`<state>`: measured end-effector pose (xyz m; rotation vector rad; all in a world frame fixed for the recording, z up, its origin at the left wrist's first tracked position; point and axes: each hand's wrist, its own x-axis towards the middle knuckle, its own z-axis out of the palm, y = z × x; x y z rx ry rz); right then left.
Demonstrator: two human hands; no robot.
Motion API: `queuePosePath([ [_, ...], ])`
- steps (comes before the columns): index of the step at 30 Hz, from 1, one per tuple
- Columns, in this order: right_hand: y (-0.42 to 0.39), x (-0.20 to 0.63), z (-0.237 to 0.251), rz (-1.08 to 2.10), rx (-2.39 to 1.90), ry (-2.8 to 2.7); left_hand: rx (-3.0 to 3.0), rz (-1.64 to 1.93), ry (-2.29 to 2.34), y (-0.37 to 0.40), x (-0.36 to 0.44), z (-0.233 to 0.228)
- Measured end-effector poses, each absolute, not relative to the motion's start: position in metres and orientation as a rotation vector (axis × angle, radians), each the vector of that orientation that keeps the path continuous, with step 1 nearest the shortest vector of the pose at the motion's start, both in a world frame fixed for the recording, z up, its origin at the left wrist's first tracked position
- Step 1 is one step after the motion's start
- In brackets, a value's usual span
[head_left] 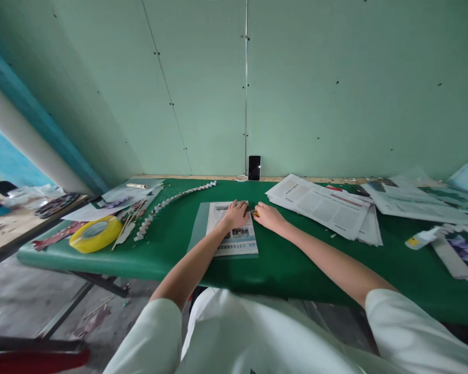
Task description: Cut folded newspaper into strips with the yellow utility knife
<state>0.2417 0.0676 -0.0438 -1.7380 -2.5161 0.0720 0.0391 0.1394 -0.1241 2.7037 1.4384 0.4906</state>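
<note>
A printed newspaper sheet [239, 246] lies on a translucent sheet [197, 228] on the green table. My left hand [237, 214] rests on the newspaper's upper right part, fingers laid over the paper and pressing down. A thin dark strip [221, 208] shows on the paper left of these fingers; whether it is print or a separate thing, I cannot tell. Just beyond the paper's right edge, my right hand [269, 216] is closed around a small yellow tool [255, 213] with a dark end. The tool points toward my left hand; its exact kind is mostly hidden by my fingers.
Stacked printed papers [320, 205] lie to the right, with a glue bottle [421, 238] farther over. A yellow tape roll [96, 234] and a zigzag folded paper strip [171, 201] are at left. A phone [254, 168] leans against the green wall.
</note>
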Motion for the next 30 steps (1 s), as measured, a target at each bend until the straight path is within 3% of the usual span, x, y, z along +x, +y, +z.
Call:
queuePosePath([
  [30, 0.0717, 0.2498, -0.0463, 0.101, -1.658, -2.515, 2.720, 0.377, 1.448, 0.1406, 0.0388, -0.1243],
])
